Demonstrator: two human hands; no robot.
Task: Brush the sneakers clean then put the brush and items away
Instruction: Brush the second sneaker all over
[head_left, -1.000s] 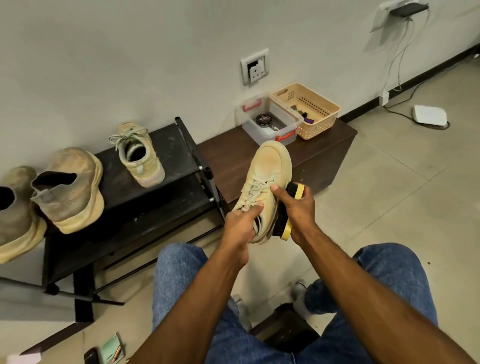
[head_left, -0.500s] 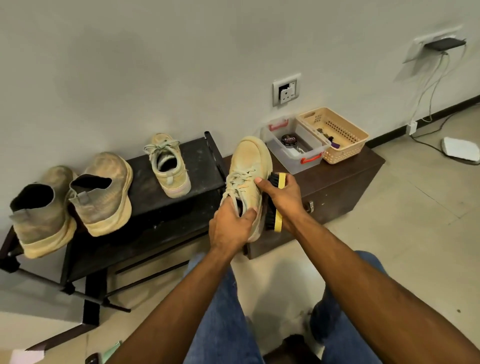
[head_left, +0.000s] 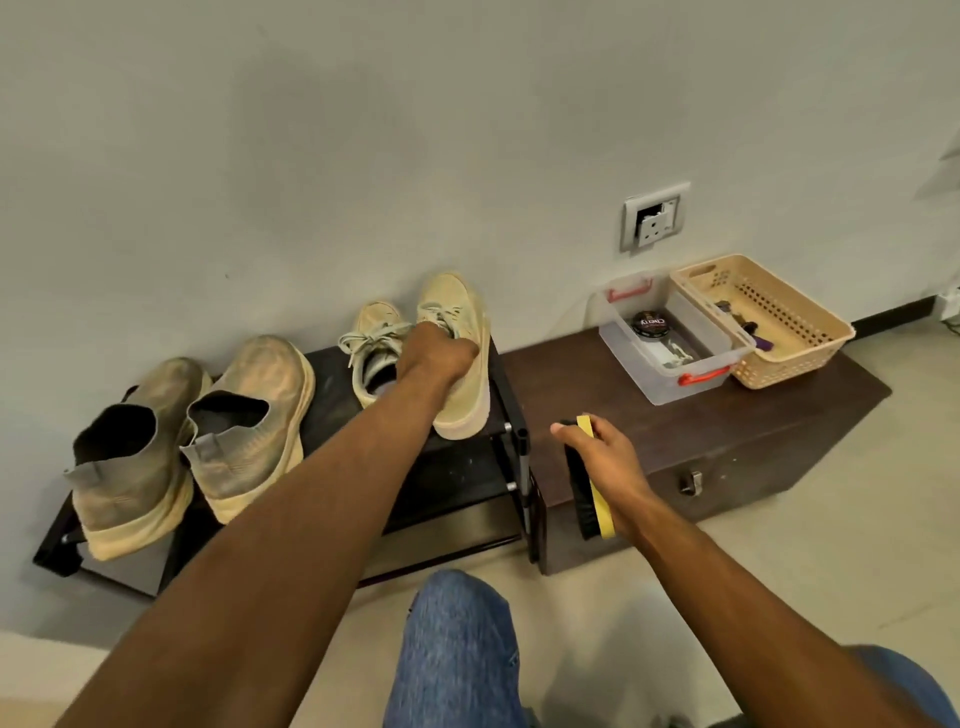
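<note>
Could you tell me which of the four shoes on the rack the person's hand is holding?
The rightmost laced sneaker, at the rack's right end: the left hand grips it at the opening. Its laced partner and the two dusty slip-on shoes stand untouched.

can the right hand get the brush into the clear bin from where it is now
Probably yes. The right hand grips the brush over the dark chest, and the clear bin sits open-topped just beyond, with nothing standing between them; only a tin lies inside.
</note>
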